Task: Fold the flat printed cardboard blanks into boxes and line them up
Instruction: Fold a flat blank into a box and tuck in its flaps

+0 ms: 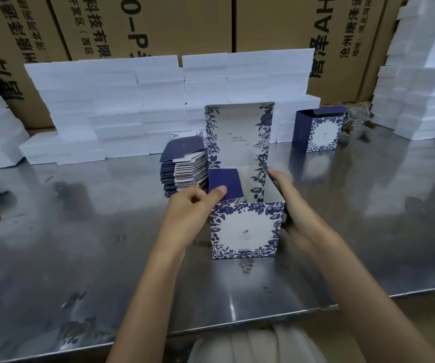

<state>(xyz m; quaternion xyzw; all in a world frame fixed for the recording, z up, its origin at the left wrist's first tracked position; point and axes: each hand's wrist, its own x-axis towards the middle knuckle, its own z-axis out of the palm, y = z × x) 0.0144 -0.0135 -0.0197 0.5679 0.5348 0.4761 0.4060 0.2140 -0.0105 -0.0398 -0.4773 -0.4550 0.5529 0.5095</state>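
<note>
**Half-built floral box on the steel bench**

Brown corrugated shipping cartons [143, 24] with black printed lettering fill the background, and in front of them we see low walls of white foam blocks [122, 100] stacked along the far edge of a shiny stainless-steel table [80, 244].

Near the middle of the table stands the blue-and-white floral printed cardboard box [246, 229] we are working on. It sits upright with its top open, its tall lid panel [238, 134] rising straight up at the far side. Our left hand [192, 205] pinches the navy-blue side flap [225, 184] on the box's left, thumb on top of the flap, the other fingers curled. Our right hand [293, 205] lies along the box's right wall with fingers straight, the index finger reaching toward the far corner; the palm side is hidden, so we cannot tell how it presses there.

Just left of and behind the box sits a leaning stack of flat printed cardboard blanks [185, 171], navy sides showing. Farther off to the right, well apart, stands a finished navy and floral box [317, 131], and beside it a clear glass item [356, 119] too blurred to identify.
</note>
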